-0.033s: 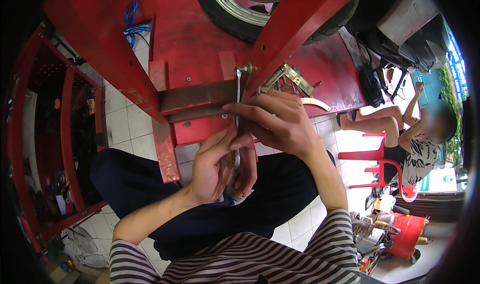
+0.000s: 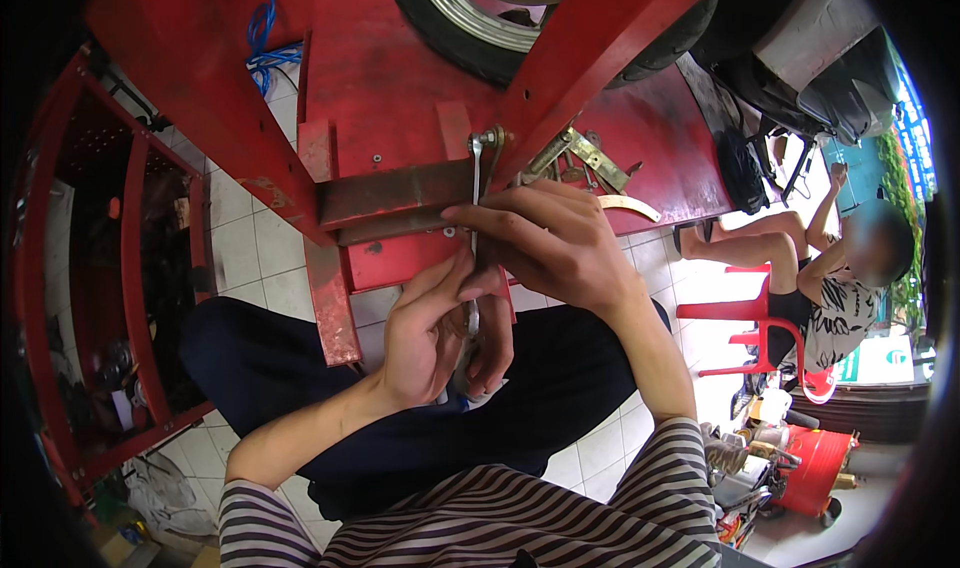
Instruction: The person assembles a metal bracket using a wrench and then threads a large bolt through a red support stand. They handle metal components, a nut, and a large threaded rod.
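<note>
A silver wrench [image 2: 475,178] stands lengthwise in the view, its upper end on a bolt [image 2: 492,140] at the slanted red steel post [image 2: 545,78]. My left hand [image 2: 435,333] is closed round the wrench's lower part, thumb along the shaft. My right hand [image 2: 560,238] is bent over the middle of the wrench, index finger crossing the shaft; some fingertips are hidden. Behind them runs a dark steel crossbar [image 2: 385,183]. Just right of the post, a metal bracket [image 2: 610,168] and a curved pale strip [image 2: 625,206] lie on the red platform [image 2: 380,78].
A wheel [image 2: 445,28] is at the top. Blue hose [image 2: 265,58] lies upper left. A red rack [image 2: 130,268] stands left. At right a person [image 2: 840,308] sits on a red chair [image 2: 735,310], beside a dark scooter [image 2: 820,88]. A red tank [image 2: 815,473] is lower right.
</note>
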A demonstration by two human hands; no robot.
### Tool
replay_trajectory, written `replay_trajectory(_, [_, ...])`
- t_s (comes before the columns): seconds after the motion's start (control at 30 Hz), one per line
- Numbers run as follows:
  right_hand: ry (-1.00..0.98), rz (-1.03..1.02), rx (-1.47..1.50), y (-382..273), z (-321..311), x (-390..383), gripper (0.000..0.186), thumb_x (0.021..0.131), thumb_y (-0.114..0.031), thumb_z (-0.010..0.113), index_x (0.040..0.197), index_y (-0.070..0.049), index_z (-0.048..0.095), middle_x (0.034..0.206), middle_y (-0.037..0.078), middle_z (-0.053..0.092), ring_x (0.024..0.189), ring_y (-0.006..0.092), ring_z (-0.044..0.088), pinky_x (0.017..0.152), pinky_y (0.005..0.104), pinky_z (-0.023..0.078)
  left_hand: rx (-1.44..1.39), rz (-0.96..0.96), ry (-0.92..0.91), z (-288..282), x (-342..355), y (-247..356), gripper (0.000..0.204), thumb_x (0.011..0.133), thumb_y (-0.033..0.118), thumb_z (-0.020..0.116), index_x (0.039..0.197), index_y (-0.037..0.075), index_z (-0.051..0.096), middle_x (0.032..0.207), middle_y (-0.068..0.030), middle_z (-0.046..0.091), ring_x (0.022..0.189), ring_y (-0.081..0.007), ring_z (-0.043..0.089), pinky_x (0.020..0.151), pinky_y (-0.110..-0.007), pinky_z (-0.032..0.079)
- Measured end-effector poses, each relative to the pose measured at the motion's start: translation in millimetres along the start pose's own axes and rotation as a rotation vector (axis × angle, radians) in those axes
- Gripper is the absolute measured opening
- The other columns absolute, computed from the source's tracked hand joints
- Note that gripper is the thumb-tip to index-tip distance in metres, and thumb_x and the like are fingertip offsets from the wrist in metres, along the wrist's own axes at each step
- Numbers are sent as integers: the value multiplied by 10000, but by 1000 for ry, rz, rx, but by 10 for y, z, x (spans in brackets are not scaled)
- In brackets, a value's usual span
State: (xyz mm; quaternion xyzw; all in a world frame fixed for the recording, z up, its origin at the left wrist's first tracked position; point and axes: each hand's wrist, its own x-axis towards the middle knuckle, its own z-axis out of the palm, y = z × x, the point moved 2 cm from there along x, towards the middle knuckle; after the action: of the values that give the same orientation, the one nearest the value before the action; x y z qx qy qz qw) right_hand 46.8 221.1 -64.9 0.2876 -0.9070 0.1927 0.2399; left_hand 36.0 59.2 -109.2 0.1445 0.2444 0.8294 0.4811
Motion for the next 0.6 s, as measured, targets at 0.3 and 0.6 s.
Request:
replay_trajectory(0.3, [58, -46, -78, -15, 52, 30, 517, 630, -86, 734, 1145, -72, 691, 842, 46, 597, 781, 232, 594, 700, 360, 511, 36, -44, -38, 8, -3, 60, 358, 1082, 365, 180, 879, 119, 341, 529, -213, 512, 342, -295, 470, 392, -327, 421])
replay_trajectory(0.6, [39, -69, -193, -14, 36, 2, 475, 640, -141, 745, 1111, -94, 707, 828, 23, 588, 704, 187, 579, 681, 336, 491, -39, -164, -72, 11, 7, 144, 410, 1081, 392, 201, 883, 91, 395, 539, -169, 519, 355, -272, 486, 409, -325, 412])
